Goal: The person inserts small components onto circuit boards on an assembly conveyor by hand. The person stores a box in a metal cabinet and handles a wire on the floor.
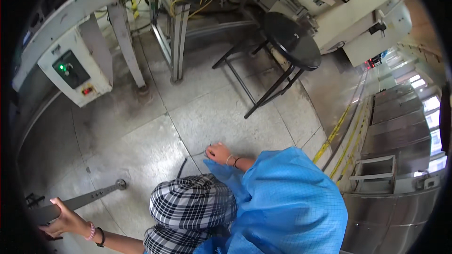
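My left hand (pixel 70 222), with a pink beaded bracelet and a dark band at the wrist, is at the lower left. Its thumb and fingers close around a grey metal leg (pixel 96 196) that has a row of holes and a round foot on the floor. My right hand (pixel 218 153) is low over the floor near the middle, its fingers curled together. A thin dark line shows beside its fingertips, but what they pinch is too small to make out. Left of that hand, a short black strip (pixel 182 167) sticks out past my checkered-clothed knee (pixel 193 202).
Ahead to the right stands a black round stool (pixel 292 40) with metal legs. A white control box (pixel 75 68) with a green light hangs at the left. An aluminium frame (pixel 178 42) with cables stands behind. Yellow floor tape (pixel 332 138) runs along the right.
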Available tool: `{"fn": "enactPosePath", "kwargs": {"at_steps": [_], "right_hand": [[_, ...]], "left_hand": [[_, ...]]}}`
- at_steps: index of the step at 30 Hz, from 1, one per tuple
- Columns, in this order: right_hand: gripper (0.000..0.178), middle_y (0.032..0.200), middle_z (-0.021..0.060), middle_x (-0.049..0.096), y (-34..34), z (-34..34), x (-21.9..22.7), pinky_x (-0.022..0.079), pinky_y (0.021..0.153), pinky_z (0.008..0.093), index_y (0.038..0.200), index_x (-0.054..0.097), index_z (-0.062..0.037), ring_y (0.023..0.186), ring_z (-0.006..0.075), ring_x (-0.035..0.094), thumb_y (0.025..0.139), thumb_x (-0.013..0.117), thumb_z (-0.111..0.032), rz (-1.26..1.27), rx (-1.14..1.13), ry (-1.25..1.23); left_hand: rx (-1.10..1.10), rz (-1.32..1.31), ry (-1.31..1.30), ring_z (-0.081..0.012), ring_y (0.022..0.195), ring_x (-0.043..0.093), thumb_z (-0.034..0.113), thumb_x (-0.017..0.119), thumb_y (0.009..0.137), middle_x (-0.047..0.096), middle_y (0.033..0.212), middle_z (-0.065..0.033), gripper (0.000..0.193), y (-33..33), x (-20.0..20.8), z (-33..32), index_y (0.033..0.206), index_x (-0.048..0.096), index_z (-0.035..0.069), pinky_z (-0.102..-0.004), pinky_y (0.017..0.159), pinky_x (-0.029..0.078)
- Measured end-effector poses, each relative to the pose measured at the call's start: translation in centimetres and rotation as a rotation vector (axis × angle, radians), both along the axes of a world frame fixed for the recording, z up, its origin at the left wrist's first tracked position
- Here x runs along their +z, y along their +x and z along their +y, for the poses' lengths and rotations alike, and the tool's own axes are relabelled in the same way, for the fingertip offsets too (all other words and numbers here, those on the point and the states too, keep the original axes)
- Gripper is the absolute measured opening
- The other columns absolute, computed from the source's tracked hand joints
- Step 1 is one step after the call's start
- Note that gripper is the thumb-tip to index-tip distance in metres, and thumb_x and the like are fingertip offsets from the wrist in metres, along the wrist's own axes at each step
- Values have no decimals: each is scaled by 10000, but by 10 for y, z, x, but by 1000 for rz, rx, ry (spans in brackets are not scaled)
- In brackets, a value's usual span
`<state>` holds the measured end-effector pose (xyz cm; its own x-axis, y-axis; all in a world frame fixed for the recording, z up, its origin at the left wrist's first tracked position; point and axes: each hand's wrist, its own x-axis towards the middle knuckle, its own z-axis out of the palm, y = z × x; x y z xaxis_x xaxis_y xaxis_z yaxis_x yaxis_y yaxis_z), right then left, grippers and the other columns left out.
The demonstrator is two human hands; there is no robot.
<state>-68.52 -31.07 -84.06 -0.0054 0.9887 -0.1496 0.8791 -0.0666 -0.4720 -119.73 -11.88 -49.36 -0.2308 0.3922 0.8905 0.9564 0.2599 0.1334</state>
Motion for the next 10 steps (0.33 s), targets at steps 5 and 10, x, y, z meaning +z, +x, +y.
{"fn": "enactPosePath", "kwargs": {"at_steps": [5, 10], "right_hand": [[195, 750, 71, 620, -3, 3, 7, 406, 801, 402, 837, 613, -130, 782, 259, 596, 911, 533, -292, 33, -8, 48], [201, 807, 67, 651, -2, 8, 15, 411, 875, 383, 850, 632, -158, 844, 244, 622, 913, 544, -327, -2, -21, -84]], "left_hand": [[-67, -84, 42, -434, 1290, 279, 396, 800, 750, 329, 1391, -295, 985, 11, 7, 1, 1410, 246, -81, -549, 1055, 317], [-162, 17, 117, -382, 1307, 309, 350, 766, 799, 324, 1454, -201, 923, -1, 6, 7, 1436, 219, -35, -529, 1040, 344]]}}
